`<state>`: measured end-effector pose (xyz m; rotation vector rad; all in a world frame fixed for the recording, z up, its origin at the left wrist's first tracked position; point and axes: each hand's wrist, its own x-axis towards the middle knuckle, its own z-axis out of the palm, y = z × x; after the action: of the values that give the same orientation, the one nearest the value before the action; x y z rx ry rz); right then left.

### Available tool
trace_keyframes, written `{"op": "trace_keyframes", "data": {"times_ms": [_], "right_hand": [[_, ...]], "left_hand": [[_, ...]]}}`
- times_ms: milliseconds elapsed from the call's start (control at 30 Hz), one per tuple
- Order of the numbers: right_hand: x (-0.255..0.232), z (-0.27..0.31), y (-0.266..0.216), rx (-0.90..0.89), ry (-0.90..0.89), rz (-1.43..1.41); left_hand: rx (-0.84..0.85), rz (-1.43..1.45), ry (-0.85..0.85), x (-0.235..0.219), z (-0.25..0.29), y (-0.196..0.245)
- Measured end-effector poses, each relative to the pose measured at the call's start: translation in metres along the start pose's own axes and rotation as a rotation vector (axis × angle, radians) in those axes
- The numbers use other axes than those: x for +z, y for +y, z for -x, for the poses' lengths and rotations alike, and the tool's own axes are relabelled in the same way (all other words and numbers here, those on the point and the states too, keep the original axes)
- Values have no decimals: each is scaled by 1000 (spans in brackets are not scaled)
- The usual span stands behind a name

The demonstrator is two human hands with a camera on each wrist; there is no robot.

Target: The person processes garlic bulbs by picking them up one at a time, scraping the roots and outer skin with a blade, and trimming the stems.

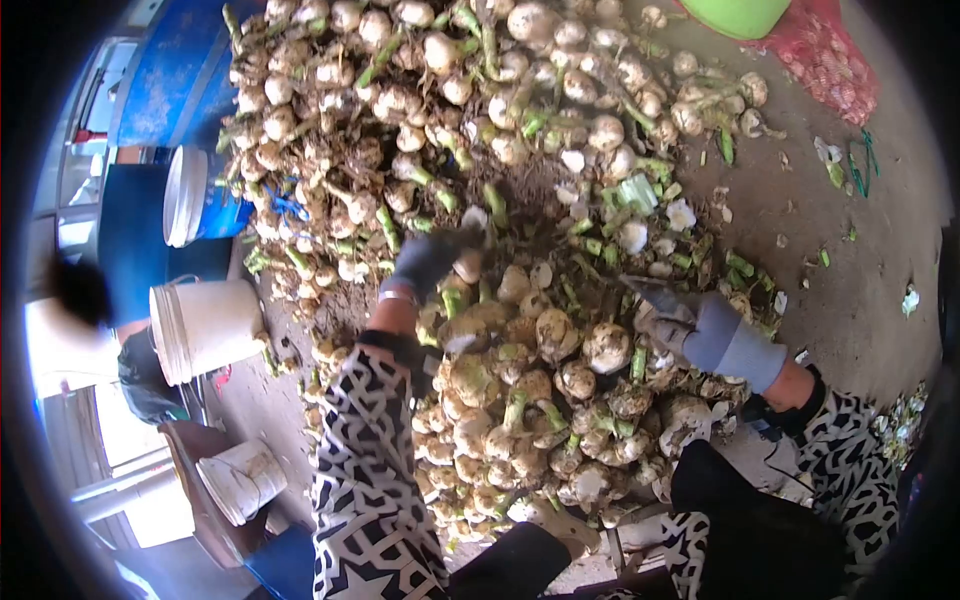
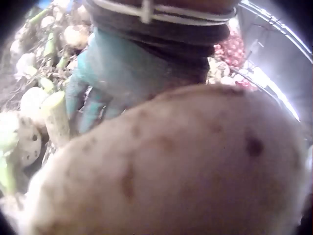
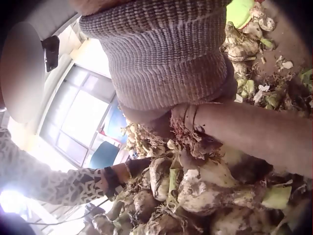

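My left hand (image 1: 430,265), in a dark glove, reaches into the heap of garlic bulbs (image 1: 480,390) with cut green stems. Blurred, it sits beside a pale bulb (image 1: 468,265). In the left wrist view, a large spotted bulb (image 2: 176,166) close to the lens hides the fingertips below the teal glove (image 2: 127,68); I cannot tell whether they grip anything. My right hand (image 1: 715,335), in a grey knitted glove, holds a knife (image 1: 650,290) over the heap's right side, pointing forward and left. The right wrist view shows a smooth brown length (image 3: 254,132) under that glove.
A second, larger heap of garlic (image 1: 400,110) spreads ahead. Cut stem pieces (image 1: 635,195) lie between the heaps. White buckets (image 1: 205,330) and a blue barrel (image 1: 180,75) stand at left. A red net bag (image 1: 825,65) and green basin (image 1: 740,12) are at upper right.
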<state>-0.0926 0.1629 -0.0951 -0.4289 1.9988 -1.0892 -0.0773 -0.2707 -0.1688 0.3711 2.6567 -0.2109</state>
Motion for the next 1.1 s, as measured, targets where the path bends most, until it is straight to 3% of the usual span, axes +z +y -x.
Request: {"op": "trace_keyframes", "data": {"times_ms": [33,67,100,133,200,233,300,400,500,600,667,700,733,800,867,933,1000,1067,1100], "right_hand": [[-1,3,-2,20,-35,-20],[-6,8,-5,41,-57,-33],[-13,11,-18,138,-101,-35],[-14,10,-16,136,-94,-25],[-14,13,-11,192,-137,87],[-14,15,-14,124,-95,63],[-12,12,-17,167,-109,10],[-14,6,-19,281,-144,-17],[-16,3,-18,374,-220,-20],[-16,0,-26,277,-148,-27],[-15,0,-26,212,-124,-20],[-11,1,-23,207,-126,-17],[-8,1,-16,164,-102,-60],[-2,-4,-7,105,-69,-103],[1,-7,-4,90,-64,-115],[-1,-10,-14,54,-48,-195],[-2,-14,-23,-30,54,-248],[0,-26,-28,-237,231,-92],[-2,-32,-34,-290,256,0]], "left_hand": [[-116,-236,29,-24,3,7],[-744,509,0,-66,-9,16],[-820,611,135,-55,-14,0],[-815,631,325,-41,-18,-10],[-809,658,159,-52,-33,-15],[-793,624,163,-50,-41,-13],[-789,585,91,-47,-48,-12],[-749,558,230,-38,-44,-9],[-803,531,206,-38,-49,-2],[-796,533,345,-46,-44,0],[-589,690,249,-62,-40,1],[-586,516,324,-29,-50,-15],[-592,517,339,-38,-54,-18],[-612,462,114,-60,-60,-20],[-682,432,112,-56,-55,-24],[-405,264,44,-30,-34,-36],[-92,818,320,-33,9,-15],[-127,1248,178,-47,52,15],[-94,1691,157,-86,69,46]]}}
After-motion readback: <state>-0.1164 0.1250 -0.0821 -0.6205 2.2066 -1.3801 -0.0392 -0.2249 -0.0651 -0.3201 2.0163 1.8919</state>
